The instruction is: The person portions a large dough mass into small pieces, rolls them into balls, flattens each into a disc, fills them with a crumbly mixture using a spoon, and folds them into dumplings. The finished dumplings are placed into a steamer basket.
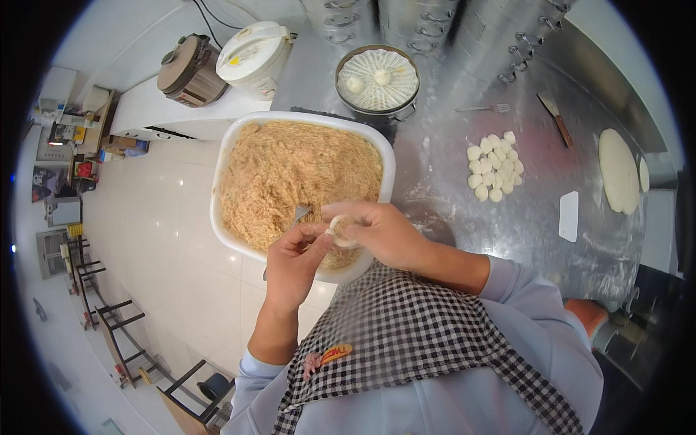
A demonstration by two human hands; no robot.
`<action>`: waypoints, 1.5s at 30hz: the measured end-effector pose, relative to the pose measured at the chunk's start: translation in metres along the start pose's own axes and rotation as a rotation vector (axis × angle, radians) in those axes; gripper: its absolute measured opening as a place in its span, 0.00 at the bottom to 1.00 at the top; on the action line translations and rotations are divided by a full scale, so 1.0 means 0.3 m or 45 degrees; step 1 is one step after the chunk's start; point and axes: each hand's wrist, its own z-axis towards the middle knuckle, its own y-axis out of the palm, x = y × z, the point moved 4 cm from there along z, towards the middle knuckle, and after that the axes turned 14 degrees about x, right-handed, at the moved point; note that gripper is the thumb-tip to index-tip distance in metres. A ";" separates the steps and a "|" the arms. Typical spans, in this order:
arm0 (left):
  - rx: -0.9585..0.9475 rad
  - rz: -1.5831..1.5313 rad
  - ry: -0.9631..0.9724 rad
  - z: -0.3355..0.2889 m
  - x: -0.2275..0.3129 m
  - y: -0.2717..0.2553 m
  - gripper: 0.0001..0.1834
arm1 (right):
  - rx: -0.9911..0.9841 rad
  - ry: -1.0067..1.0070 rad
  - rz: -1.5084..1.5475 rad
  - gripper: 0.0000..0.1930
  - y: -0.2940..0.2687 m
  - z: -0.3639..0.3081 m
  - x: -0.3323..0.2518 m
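Note:
A small round of dough [342,240] is held over the near side of a white tub [388,163] full of brownish minced filling [297,163]. My left hand [291,262] pinches its left edge between thumb and fingers. From the other side my right hand [384,230] closes its fingers on the same dough, whose rim is raised like a cup; its inside is partly hidden. A flat metal utensil end [302,212] shows beside my left fingers, over the filling. Whether my left hand also grips that utensil I cannot tell.
On the steel table [435,145] at right lie several dough pieces [495,167], a fork [484,109], a knife [557,119], a white scraper [569,216] and a large dough slab [618,172]. A steamer [377,76] with two buns stands behind the tub, near stacked steamers [486,43].

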 end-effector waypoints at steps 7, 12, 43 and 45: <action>-0.065 0.093 0.030 0.008 -0.005 0.005 0.08 | -0.081 0.057 -0.007 0.24 0.004 0.004 0.007; -0.054 0.224 0.112 0.003 0.001 0.018 0.07 | -0.127 0.129 -0.134 0.27 0.007 0.000 -0.007; -0.061 0.648 0.400 -0.032 0.107 0.054 0.08 | -0.310 0.035 -0.015 0.29 -0.014 0.006 -0.043; -0.054 0.673 0.461 -0.032 0.117 0.053 0.08 | -0.330 0.177 0.132 0.28 -0.022 0.006 -0.042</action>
